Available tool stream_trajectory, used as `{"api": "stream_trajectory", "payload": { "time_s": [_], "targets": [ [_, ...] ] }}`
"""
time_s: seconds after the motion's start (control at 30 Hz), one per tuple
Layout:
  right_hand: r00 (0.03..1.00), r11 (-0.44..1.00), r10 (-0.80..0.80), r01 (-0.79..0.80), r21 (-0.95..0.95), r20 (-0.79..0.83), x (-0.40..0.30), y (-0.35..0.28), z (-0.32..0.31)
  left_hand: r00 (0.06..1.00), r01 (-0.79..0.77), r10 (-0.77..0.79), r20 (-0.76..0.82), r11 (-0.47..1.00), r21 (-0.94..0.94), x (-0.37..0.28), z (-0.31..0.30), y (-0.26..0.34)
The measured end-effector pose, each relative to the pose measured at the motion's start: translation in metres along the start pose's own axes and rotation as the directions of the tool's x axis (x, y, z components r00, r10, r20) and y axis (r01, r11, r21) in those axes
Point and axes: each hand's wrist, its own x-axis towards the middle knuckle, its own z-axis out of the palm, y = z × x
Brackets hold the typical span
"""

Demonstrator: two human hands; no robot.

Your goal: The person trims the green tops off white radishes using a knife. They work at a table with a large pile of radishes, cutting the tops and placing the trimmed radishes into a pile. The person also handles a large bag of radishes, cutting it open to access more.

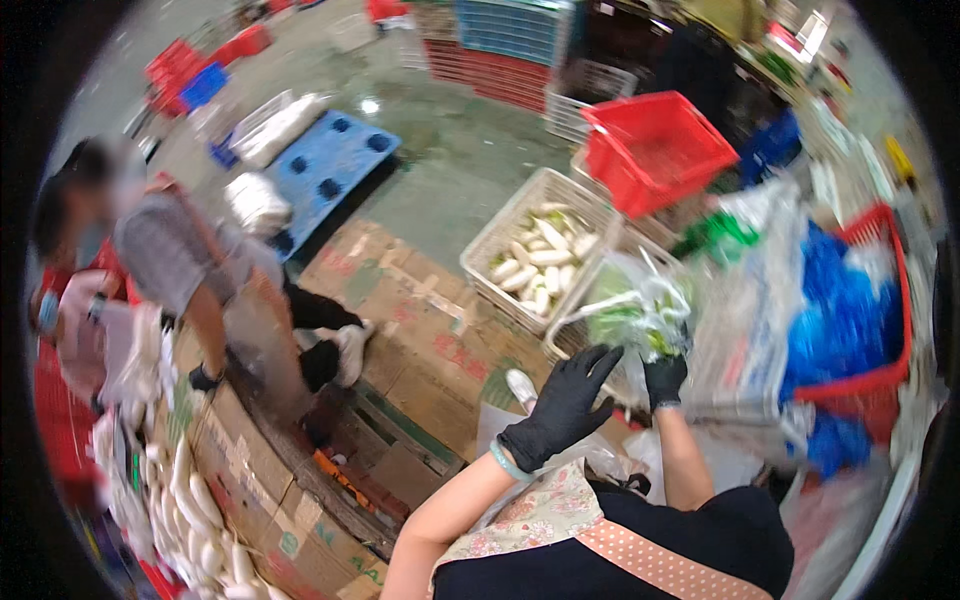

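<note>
My right hand, in a black glove, grips a clear plastic bag with green vegetables in it. The bag's white handles stick out, and it hangs over a pale plastic crate. My left hand, also black-gloved, is apart from the bag at its lower left. Its fingers are spread with nothing in them. Beyond the bag stands a beige crate holding several white radishes.
A red crate rests tilted on other crates. Blue plastic bags fill a red basket at right. Cardboard covers the floor. At left, a person leans by a cardboard-covered table bearing radishes. A blue pallet lies behind.
</note>
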Motion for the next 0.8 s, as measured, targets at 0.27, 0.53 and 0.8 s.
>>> {"api": "stream_trajectory", "payload": {
  "time_s": [0.27,0.53,0.8],
  "targets": [
    [0.667,0.732,0.630,-0.681,-0.018,0.398,0.076,-0.052,0.070,0.608,0.794,-0.775,-0.173,0.596,0.122,-0.217,-0.010,-0.224],
    [0.861,0.991,0.085,-0.128,0.051,0.502,0.210,-0.137,0.181,-0.035,0.782,-0.982,-0.184,-0.141,0.607,-0.355,0.069,-0.235],
    [0.190,0.801,-0.454,0.516,0.305,0.871,0.176,-0.315,0.283,-0.314,0.942,-0.942,-0.121,-0.325,0.083,-0.352,0.055,-0.336]
  ]
}}
